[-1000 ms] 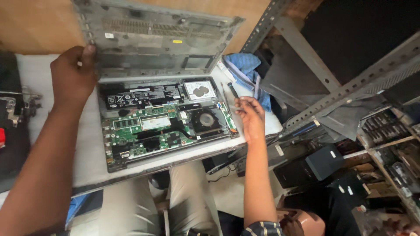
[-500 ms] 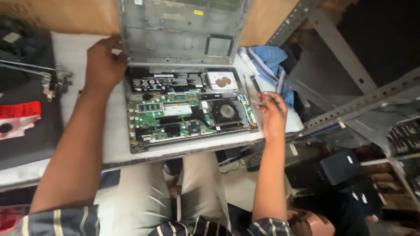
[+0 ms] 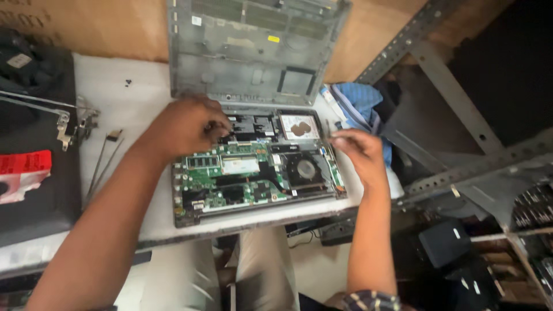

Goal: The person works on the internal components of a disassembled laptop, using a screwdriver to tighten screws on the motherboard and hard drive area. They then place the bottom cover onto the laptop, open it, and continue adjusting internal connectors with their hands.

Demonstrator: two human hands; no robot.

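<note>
An opened laptop base point(image 3: 199, 210) lies on the white table point(image 3: 127, 103), showing a green circuit board point(image 3: 230, 167), a round fan point(image 3: 305, 169) and a silver drive point(image 3: 299, 126). My left hand point(image 3: 184, 126) hovers over its upper left corner, fingers bent down onto the black battery strip point(image 3: 253, 124), holding nothing. My right hand point(image 3: 360, 152) is at the base's right edge, pinched on a thin tool point(image 3: 328, 128) that points up beside the drive. The grey bottom cover point(image 3: 247, 52) leans upright behind the base.
A black screen panel with metal hinges point(image 3: 63, 124) and a red-and-white item point(image 3: 23, 167) lie at the left. Two small screws point(image 3: 128, 82) and thin rods point(image 3: 103, 161) rest on the table. A blue cloth point(image 3: 360, 98) and a metal shelf frame point(image 3: 461, 167) stand at the right.
My left hand has let go of the bottom cover's edge and moved right onto the laptop base. My right hand has shifted slightly inward. The camera has moved closer.
</note>
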